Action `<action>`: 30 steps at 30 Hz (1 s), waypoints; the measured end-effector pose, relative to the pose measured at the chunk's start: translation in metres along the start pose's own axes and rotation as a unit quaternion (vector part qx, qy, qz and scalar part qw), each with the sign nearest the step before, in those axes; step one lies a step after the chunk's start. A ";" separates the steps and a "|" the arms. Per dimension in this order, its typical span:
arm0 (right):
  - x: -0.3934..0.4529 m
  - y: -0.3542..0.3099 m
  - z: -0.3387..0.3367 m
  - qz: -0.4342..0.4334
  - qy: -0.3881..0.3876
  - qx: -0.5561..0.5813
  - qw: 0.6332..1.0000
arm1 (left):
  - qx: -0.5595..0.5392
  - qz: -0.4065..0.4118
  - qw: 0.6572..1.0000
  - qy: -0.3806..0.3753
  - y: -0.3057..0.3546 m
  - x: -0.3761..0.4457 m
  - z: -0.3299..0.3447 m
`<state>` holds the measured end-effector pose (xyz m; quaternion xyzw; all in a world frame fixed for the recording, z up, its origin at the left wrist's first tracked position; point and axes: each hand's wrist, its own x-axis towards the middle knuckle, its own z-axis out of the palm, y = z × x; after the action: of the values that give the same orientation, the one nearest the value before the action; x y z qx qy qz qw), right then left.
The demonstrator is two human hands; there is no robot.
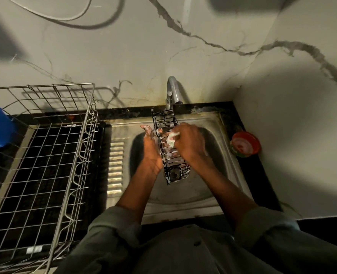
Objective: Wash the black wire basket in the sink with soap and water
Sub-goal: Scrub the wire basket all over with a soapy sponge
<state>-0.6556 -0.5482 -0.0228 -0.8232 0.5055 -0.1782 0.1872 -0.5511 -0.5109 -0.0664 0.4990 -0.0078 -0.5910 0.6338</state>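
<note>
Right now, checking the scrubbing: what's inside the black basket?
Inside the basket, the right hand presses a soapy white scrubber on suds-covered wires. The left hand grips its side. The hand covers the wires beneath it.

Head camera looks steeply down, close over sink (226,123).

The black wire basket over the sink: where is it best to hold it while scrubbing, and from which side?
Grip the black wire basket by its long left side wall, near the middle, from the left, as the left hand does. It is long and narrow, so a mid-length grip probably steadies it, leaving the open top free for the right hand and its soapy scrubber.
</note>
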 end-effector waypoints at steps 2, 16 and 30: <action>0.001 0.003 -0.001 0.002 0.015 -0.004 1.000 | -0.006 0.008 1.000 -0.002 0.003 -0.001 -0.002; -0.054 0.012 0.022 -0.012 0.072 0.019 0.997 | -0.165 0.029 0.983 0.076 0.012 0.011 -0.001; -0.061 0.033 0.028 -0.112 0.059 0.128 0.984 | -0.247 0.000 0.961 0.124 0.024 0.019 0.001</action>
<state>-0.6935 -0.5039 -0.0694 -0.8318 0.3933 -0.3093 0.2401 -0.5285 -0.5303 -0.0615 0.3960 0.2174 -0.5078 0.7335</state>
